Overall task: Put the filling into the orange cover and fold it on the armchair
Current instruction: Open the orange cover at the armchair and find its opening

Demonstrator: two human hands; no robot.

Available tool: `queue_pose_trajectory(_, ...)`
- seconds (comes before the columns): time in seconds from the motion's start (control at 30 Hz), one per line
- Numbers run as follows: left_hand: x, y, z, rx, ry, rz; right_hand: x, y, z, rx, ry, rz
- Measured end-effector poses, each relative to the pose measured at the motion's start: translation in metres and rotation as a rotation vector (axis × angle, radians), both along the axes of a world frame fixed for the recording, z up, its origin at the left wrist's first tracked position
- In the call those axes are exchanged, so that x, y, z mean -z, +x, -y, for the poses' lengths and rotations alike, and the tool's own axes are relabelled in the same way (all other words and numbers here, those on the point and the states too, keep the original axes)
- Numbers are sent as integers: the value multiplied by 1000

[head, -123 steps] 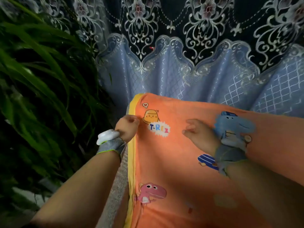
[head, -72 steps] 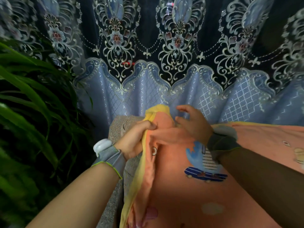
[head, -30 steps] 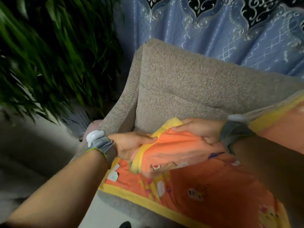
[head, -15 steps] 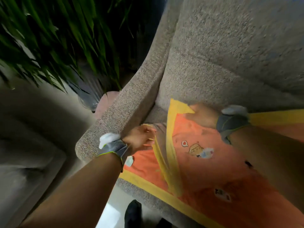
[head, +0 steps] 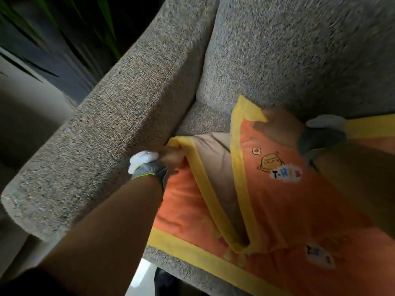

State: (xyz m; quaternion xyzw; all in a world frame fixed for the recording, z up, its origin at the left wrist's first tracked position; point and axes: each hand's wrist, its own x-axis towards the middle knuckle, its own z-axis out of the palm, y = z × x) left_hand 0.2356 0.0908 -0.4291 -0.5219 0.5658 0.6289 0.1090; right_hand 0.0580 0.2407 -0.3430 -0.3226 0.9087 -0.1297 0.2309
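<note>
The orange cover [head: 284, 201], with yellow borders and cartoon prints, lies over the seat of the grey armchair [head: 128, 116]. Its left end is pulled open, and the pale beige inside [head: 215, 165] shows between two yellow edges. My left hand [head: 171, 155] pinches the lower yellow edge beside the armrest. My right hand [head: 277, 127] grips the upper yellow corner near the backrest. Whether the beige surface is the filling or the lining I cannot tell.
The armchair's thick left armrest runs diagonally beside my left forearm. A green plant [head: 64, 33] stands in the dark upper left. Pale floor [head: 143, 274] and a dark shoe [head: 164, 283] show below the seat's front edge.
The cover has come down from in front of the curtain onto the armchair seat. In the last half second my hands spread apart, and the opening widened.
</note>
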Motion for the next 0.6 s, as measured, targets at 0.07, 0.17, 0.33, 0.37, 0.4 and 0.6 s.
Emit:
queue_pose_trajectory(0.07,5,-6,-6,-67,16,-34,5,2,1,19,-12,15)
queue_pose_trajectory(0.17,11,-19,-12,-154,59,-82,7,-1,1,45,-85,60)
queue_pose_trajectory(0.33,8,-29,-21,-254,116,-179,8,5,-4,47,-191,216)
queue_pose_trajectory(0.37,-1,-32,-28,-268,158,-220,2,6,-8,62,-220,256)
queue_pose_trajectory(0.4,-6,-31,-33,-277,191,-244,2,9,-9,76,-239,302)
queue_pose_trajectory(0.6,-76,-26,-79,22,73,-472,-53,18,-30,197,-363,598)
